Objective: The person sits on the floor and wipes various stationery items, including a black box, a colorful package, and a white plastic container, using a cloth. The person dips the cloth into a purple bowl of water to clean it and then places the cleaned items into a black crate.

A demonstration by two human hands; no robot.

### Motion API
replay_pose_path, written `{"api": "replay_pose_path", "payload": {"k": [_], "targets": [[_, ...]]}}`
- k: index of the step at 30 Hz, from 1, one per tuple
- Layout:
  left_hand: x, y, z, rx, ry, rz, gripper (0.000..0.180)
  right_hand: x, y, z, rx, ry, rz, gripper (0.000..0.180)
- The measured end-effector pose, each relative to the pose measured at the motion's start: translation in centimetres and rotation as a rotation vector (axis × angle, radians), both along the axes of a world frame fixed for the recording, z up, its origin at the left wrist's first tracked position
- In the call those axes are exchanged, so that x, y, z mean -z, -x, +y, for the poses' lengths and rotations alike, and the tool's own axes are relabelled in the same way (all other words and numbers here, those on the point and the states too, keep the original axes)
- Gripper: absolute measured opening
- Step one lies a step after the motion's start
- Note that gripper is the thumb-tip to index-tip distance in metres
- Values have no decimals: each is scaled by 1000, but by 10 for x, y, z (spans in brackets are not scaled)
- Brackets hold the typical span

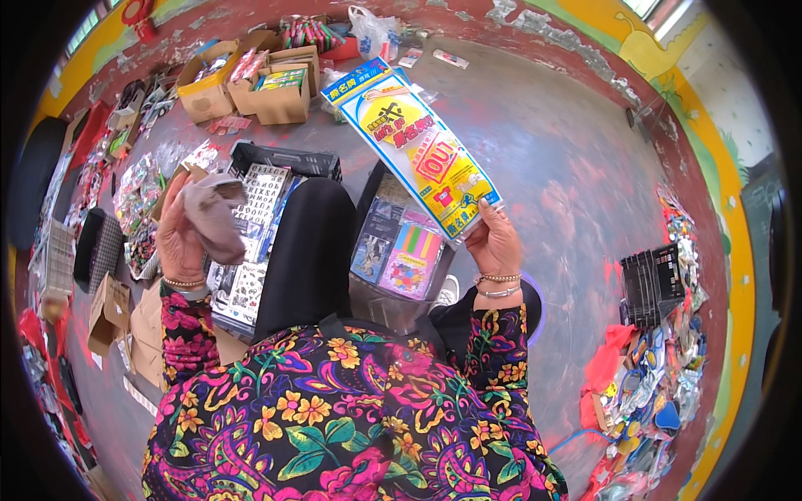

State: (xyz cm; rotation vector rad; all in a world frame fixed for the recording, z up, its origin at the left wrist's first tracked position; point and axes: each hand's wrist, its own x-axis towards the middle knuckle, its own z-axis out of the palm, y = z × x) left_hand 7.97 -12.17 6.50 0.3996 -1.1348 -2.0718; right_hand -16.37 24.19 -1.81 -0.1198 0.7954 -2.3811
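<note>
My right hand [494,242] pinches the lower end of a long, flat plastic package [413,150] with a blue edge and yellow and white print. The package tilts up and to the left. In my left hand [180,238] is a crumpled greyish-brown cloth [219,219], its fingers closed round it and partly hidden behind. Below the cloth stands a dark crate [288,159] with black-and-white printed sheets [238,288]. Between my knees, under the package, a grey bin [388,305] holds flat packets, one with coloured stripes [416,244].
Cardboard boxes [280,104] of packaged goods stand at the far left, beside a white plastic bag [373,33]. Piles of small goods [146,192] line the left. On the right, a black crate [652,284] stands by a heap of mixed packets [652,417] along the wall.
</note>
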Motion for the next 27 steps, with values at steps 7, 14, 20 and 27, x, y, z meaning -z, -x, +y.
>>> {"api": "replay_pose_path", "payload": {"k": [7, 14, 20, 27], "targets": [[199, -30, -86, -139, 36, -244, 28, -2, -1, -10, 47, -26, -27, 19], [248, 13, -63, -33, 495, -820, 39, 1, -10, -14, 310, -482, 536, 16], [44, 92, 101, 680, -179, -37, 57, -57, -49, -42, 665, -1083, 1666, 30], [32, 123, 163, 819, -585, 78, 37, -57, -74, -59, 615, -1064, 2038, 37]]}}
